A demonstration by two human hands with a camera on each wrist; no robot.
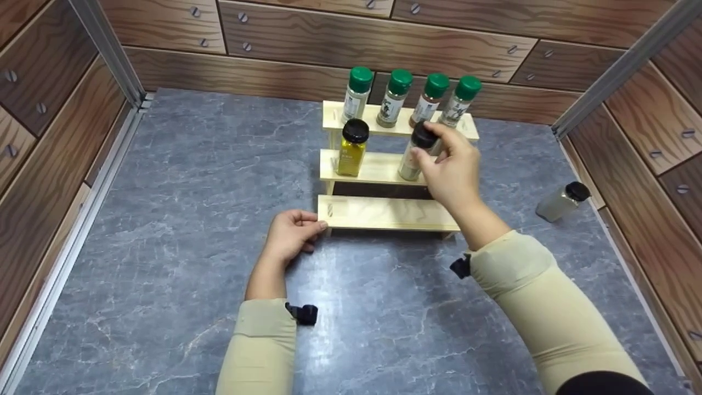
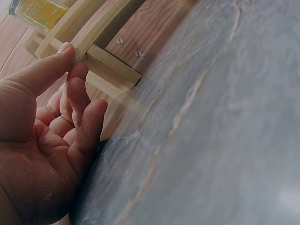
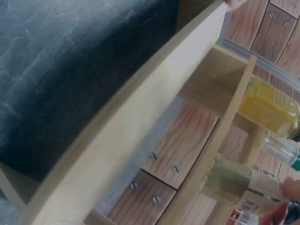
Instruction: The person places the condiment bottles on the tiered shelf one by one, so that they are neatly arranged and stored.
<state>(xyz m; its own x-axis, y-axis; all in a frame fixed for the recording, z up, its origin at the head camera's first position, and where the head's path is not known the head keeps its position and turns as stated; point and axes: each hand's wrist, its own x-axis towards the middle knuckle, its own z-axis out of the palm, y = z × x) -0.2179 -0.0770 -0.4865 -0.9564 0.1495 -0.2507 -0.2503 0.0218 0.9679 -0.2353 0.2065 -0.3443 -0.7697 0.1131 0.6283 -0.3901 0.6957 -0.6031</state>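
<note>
A three-tier pale wooden rack [image 1: 388, 213] stands on the grey marbled surface. My left hand [image 1: 290, 235] pinches the left front corner of its lowest shelf between thumb and fingers, as the left wrist view shows close up. On the middle shelf, my right hand [image 1: 452, 167] grips a clear, black-capped spice jar [image 1: 408, 165] by its cap and upper part. The jar is upright, its base at the shelf; its pale greenish contents and label show in the right wrist view. A black-capped jar of yellow spice [image 1: 351, 156] stands at the left of that shelf.
Several green-capped spice jars [image 1: 391, 107] line the top shelf. Another black-capped jar [image 1: 558, 204] stands on the surface at the right, near the wall. Wood-patterned panels [image 1: 351, 33] and metal corner posts [image 1: 107, 49] enclose the back and sides.
</note>
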